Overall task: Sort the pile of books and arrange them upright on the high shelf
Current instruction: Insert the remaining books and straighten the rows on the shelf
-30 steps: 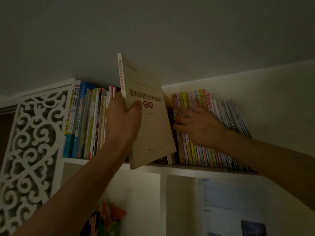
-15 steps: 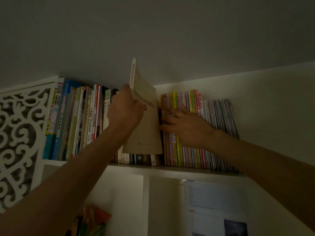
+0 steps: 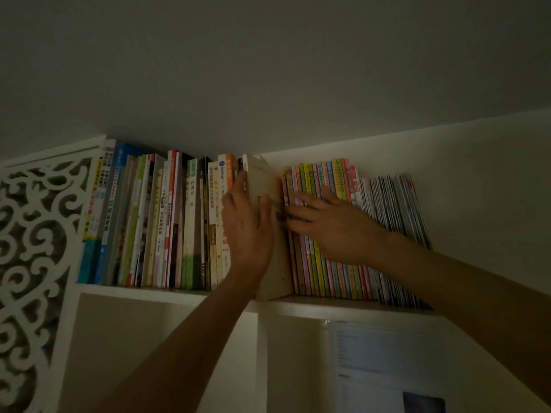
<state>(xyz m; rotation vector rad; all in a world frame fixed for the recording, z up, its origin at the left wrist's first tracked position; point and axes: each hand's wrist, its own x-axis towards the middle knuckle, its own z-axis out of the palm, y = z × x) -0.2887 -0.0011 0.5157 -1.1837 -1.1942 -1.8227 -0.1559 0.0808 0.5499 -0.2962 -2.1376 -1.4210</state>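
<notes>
While both forearms reach up from below, the left hand lies flat on the matte beige paperback, its straight fingers along the spine edge and the thumb on the cover, gripping nothing. To that book's right, the right hand presses spread fingers against glossy thin pastel spines. The paperback stands upright on the smooth white shelf, wedged between them and thicker books left.
</notes>
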